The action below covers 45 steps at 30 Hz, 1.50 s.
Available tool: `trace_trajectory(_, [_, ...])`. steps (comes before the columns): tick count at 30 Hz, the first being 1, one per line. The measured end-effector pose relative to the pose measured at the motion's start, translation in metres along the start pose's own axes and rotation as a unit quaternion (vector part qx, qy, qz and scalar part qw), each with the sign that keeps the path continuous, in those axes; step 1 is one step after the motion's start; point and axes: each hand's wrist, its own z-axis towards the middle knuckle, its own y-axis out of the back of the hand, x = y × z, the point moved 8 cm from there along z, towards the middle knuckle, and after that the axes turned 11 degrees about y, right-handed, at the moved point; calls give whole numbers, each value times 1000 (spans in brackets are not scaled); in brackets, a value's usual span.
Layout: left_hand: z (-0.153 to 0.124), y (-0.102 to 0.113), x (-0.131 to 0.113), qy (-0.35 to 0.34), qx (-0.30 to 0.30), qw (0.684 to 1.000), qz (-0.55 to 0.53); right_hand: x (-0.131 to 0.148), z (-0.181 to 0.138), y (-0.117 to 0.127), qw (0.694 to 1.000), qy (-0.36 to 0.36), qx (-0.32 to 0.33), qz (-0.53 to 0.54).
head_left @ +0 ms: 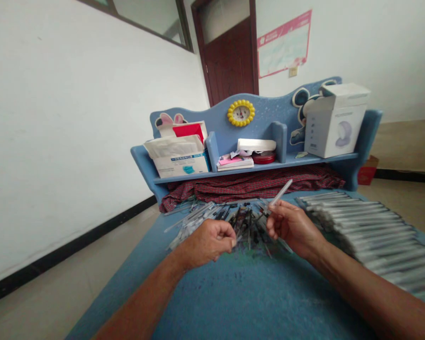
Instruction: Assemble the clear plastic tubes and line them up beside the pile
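Observation:
Between the fingers of my right hand [292, 226] is a pale, translucent pen barrel [282, 191], its free end pointing up and away to the right. My left hand [210, 240] is closed, thumb against fingertips, just in front of the pen parts; whatever it pinches is too small to make out. A loose heap of clear barrels [194, 219] lies behind and left of that hand. Dark pen parts [247, 222] are scattered between the two hands. Right of my right hand, many grey-white pens [371, 231] lie side by side in a long, blurred row.
Behind the blue tabletop [233, 293] rises a blue shelf [184, 178] with a mask box [182, 158], a white carton [335, 123], papers [235, 163] and a yellow flower clock [241, 113]. A checked cloth [255, 184] is bunched beneath it. A white wall stands left.

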Motion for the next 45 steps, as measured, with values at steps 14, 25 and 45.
trace_trajectory(14, [7,-21,0,-18,27,965,-261,-29,-21,-38,992,-75,105,10])
trace_trajectory(25, [5,-25,-3,-45,106,930,-348,-30,-25,-45,988,-90,115,44])
trace_trajectory(45, [-4,-24,-15,-155,29,948,-275,-35,-34,-49,980,-118,159,7])
